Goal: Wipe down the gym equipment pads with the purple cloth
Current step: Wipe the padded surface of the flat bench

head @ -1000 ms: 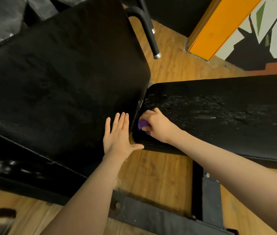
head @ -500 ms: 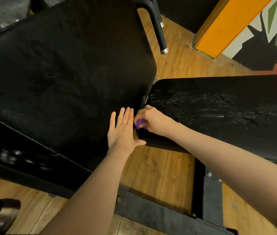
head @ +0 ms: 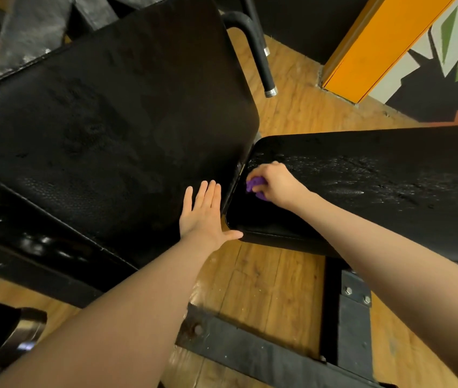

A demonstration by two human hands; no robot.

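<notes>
Two black bench pads meet at a narrow gap in the middle of the view. The large back pad [head: 104,130] fills the left side, and my left hand [head: 204,217] rests flat on its near right corner, fingers straight. The seat pad [head: 384,180] runs off to the right, its surface speckled with pale wet marks. My right hand [head: 274,183] grips a bunched purple cloth [head: 254,186] and presses it onto the seat pad's left end, close to the gap. Most of the cloth is hidden under my fingers.
A black steel frame [head: 264,351] with bolts lies on the wooden floor [head: 264,278] below the pads. A black handle bar [head: 261,60] with a metal tip stands behind the back pad. An orange wall edge [head: 373,49] and a painted mural [head: 446,57] are at upper right.
My right hand and the cloth have slid a little to the right, from the gap onto the seat pad's end. My left hand stays flat on the back pad.
</notes>
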